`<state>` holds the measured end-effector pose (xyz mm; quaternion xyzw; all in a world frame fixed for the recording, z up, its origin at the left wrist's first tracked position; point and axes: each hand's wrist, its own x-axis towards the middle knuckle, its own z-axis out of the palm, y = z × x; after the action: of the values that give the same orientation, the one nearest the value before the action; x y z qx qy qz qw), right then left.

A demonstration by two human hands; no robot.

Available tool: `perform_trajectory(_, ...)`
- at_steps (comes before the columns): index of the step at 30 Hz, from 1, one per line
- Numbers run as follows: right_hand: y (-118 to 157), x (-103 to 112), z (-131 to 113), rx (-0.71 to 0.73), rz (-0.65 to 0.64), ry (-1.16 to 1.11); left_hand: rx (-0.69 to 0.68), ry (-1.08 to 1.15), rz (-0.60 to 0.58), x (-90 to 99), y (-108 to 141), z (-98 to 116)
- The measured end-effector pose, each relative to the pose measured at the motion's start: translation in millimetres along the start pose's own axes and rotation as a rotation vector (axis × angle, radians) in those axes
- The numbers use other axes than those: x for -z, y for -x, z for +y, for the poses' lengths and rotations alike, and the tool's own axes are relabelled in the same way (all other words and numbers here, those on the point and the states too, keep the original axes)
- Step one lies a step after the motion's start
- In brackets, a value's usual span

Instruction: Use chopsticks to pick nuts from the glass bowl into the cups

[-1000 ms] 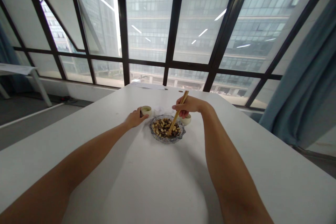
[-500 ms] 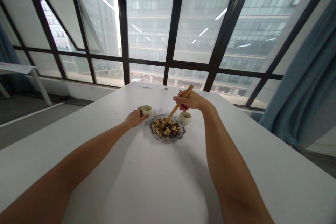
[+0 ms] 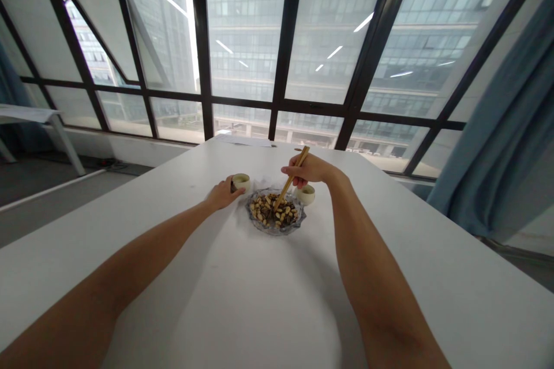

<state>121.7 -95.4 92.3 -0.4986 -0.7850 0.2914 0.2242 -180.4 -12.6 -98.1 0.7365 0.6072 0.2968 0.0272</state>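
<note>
My left hand point(image 3: 223, 193) is closed around the outer side of a small pale cup point(image 3: 241, 182) standing on the table. In my right hand point(image 3: 308, 169) is a pair of wooden chopsticks point(image 3: 287, 185), slanting down to the left. Their tips reach into a mix of nuts and seeds point(image 3: 269, 214), dark pieces among pale ones. This mix fills a clear glass dish point(image 3: 277, 231) with a wavy rim, between the two cups. A second pale cup point(image 3: 306, 196) stands at the dish's right, just below my right hand, which partly covers it.
Everything stands on a long white table point(image 3: 242, 305). Papers point(image 3: 246, 141) and a small dark item point(image 3: 298, 150) lie at its far end. Beyond are large dark-framed windows, with a blue curtain point(image 3: 497, 144) at right and another white table point(image 3: 30, 113) at left.
My right hand has shifted slightly left and down, and the chopsticks stand steeper with their tips deeper in the mix. Pieces in the dish have been stirred about. My left hand stays at its cup.
</note>
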Motion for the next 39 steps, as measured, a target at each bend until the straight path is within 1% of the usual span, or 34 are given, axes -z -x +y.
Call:
perform_trajectory(6,3.4,11.1,6.3,0.054,0.07,-0.017,0.009,0.007,-0.01,1.1,2.5,0.9)
perform_trajectory(9,5.2,16.9,10.0,0.07,0.067,-0.02,0.007,0.001,-0.01,-0.6,2.0,-1.9)
perform_trajectory(12,7.2,19.8,10.7,0.046,0.041,-0.01,0.002,0.014,0.004,-1.9,0.7,-4.6)
perform_trajectory(17,9.1,18.0,8.2,-0.047,-0.02,0.048,-0.022,0.1,0.028,-3.6,-1.8,-9.2)
perform_trajectory(19,8.9,17.2,7.9,-0.074,-0.039,0.061,-0.02,0.101,0.026,-3.9,-2.2,-9.7)
perform_trajectory(21,8.2,17.0,8.4,-0.056,-0.026,0.053,-0.006,0.07,0.017,-3.5,-1.8,-8.5)
perform_trajectory(25,5.8,16.9,9.1,0.039,0.062,0.005,0.006,0.009,0.002,-0.8,0.6,-3.6)
perform_trajectory(27,5.1,16.3,8.8,0.054,0.083,-0.008,-0.001,0.004,-0.004,0.6,1.6,-1.7)
perform_trajectory(31,4.8,15.4,8.4,0.052,0.099,-0.006,-0.007,-0.007,-0.01,1.2,1.9,-0.9)
perform_trajectory(39,3.3,14.6,10.5,0.046,0.081,0.028,-0.012,0.003,0.005,-0.7,1.4,-1.7)
